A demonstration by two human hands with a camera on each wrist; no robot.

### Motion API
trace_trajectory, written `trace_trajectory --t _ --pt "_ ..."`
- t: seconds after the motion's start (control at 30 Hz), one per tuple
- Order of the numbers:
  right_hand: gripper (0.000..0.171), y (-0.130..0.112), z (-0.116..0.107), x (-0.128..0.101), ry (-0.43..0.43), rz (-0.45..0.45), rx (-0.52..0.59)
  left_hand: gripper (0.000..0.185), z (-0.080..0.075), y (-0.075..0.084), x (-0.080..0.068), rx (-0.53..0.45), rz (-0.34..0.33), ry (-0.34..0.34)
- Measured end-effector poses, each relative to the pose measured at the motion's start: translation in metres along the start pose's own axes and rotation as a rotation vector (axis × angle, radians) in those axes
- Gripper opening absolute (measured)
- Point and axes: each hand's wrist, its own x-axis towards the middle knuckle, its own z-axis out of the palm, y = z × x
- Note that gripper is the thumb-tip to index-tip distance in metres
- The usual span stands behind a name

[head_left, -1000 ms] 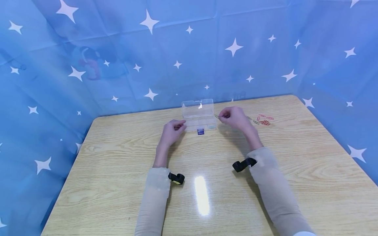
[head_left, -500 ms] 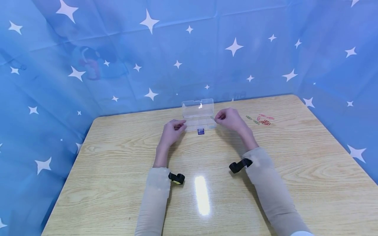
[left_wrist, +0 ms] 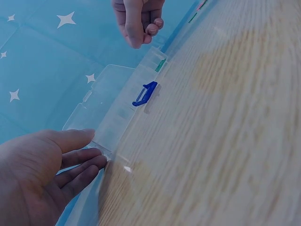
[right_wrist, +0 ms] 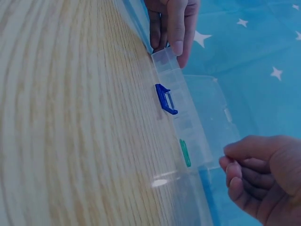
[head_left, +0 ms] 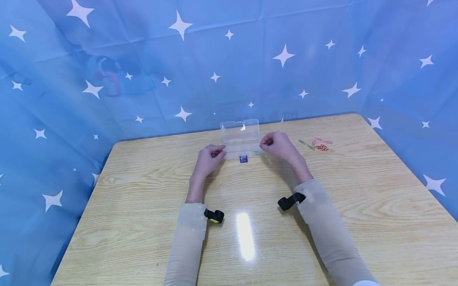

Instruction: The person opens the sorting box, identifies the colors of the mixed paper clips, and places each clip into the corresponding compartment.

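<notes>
A clear plastic compartment box (head_left: 236,147) stands with its lid (head_left: 239,130) raised at the back. A blue latch (right_wrist: 165,100) hangs at its front edge. My left hand (head_left: 210,159) holds the box's left end between thumb and fingers. At the right end, my right hand (head_left: 280,144) hovers just above and beside the box, fingers loosely curled, with nothing visible between thumb and fingertips. Green paper clips (right_wrist: 185,153) lie inside the end compartment on the right; how many cannot be told.
To the right of my right hand, green paper clips (head_left: 306,144), pink paper clips (head_left: 318,139) and a cluster of red paper clips (head_left: 321,147) lie on the wooden table (head_left: 143,206). A blue star-patterned curtain (head_left: 229,71) stands behind the table.
My right hand moved left to the box with a green paper clip, then let it go; green now shows in the right-end compartment. My left hand stayed on the box.
</notes>
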Motion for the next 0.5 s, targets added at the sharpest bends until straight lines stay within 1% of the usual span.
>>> trace_trajectory --t 0.3,0.5 --pt "0.015 -0.001 -0.005 -0.004 0.014 -0.006 -0.009 0.029 0.0 0.001 -0.001 -0.009 -0.002 0.001" --pt "0.015 0.0 -0.011 -0.007 0.005 0.005 -0.005 0.03 0.0 0.001 -0.001 -0.011 -0.002 -0.003"
